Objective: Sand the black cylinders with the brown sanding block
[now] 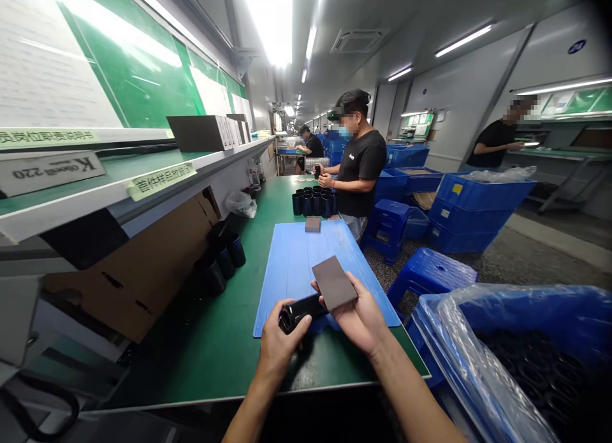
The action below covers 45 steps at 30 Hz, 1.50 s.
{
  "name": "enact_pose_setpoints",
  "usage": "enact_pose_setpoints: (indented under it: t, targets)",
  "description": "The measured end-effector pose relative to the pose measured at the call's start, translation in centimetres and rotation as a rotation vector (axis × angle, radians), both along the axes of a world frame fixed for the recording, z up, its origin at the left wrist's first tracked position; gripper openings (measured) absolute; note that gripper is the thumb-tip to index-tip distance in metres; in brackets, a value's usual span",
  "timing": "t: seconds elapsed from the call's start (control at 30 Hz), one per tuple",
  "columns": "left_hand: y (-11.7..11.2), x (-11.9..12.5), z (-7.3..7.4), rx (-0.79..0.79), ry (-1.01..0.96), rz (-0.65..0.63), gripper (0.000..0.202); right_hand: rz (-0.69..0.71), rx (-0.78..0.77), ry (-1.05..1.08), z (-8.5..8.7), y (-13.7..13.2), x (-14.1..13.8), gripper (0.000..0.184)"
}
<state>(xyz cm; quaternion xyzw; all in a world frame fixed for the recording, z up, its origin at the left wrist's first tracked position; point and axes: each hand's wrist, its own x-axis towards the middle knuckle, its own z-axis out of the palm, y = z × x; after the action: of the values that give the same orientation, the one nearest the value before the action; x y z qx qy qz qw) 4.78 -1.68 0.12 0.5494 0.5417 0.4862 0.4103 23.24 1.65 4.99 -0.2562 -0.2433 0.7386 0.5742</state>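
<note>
Left hand (282, 344) clamps 1 black cylinder (299, 314). Right hand (356, 315) holds 1 brown pad (335, 282) touching it. Hands together, over the near edge of the blue mat (306, 277) on the green counter (224, 347).

From the mat, going out: 1 blue crate (507, 322) to its right, plastic-lined, dark parts inside, cut off by the frame. About 4 shadowed black cylinders (224, 258) to its left, count unsure. 1 more brown pad (312, 224) on its far end. Just past it, a cluster of black cylinders (310, 204), roughly a dozen, partly hidden. Beyond that, 1 person (361, 169) holding a small black piece.
</note>
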Motion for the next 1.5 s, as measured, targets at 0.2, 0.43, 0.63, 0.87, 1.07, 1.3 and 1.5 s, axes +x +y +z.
enact_pose_setpoints:
  t: [0.2,0.43,0.63,0.87,1.07,1.3,1.5]
  targets:
    - [0.0,-0.7,0.5,0.108,0.013,0.014,0.057,0.033,0.004,-0.025,0.0,0.0,-1.6,0.045]
    - [-1.0,-0.1,0.7,0.254,0.177,0.184,0.042,-0.401,0.416,-0.922,-0.4,-3.3,-1.1,0.049]
    - [-1.7,0.6,0.7,0.368,0.282,0.227,0.029,-0.555,0.925,-1.611,-0.3,-8.4,-0.9,0.053]
    - [-1.3,0.9,0.8,0.429,0.311,0.196,0.011,-0.472,1.117,-1.871,1.0,-8.7,-3.1,0.057]
    - [-0.8,1.3,0.9,0.479,0.401,0.120,0.011,-0.522,1.100,-1.891,1.6,-8.3,-2.8,0.058]
    - [0.3,1.5,1.9,0.422,0.484,0.032,0.012,-0.529,1.076,-1.877,1.1,-7.3,-2.9,0.058]
    - [0.4,1.8,2.1,0.404,0.506,0.017,0.014,-0.545,1.039,-1.838,0.8,-7.0,-2.4,0.059]
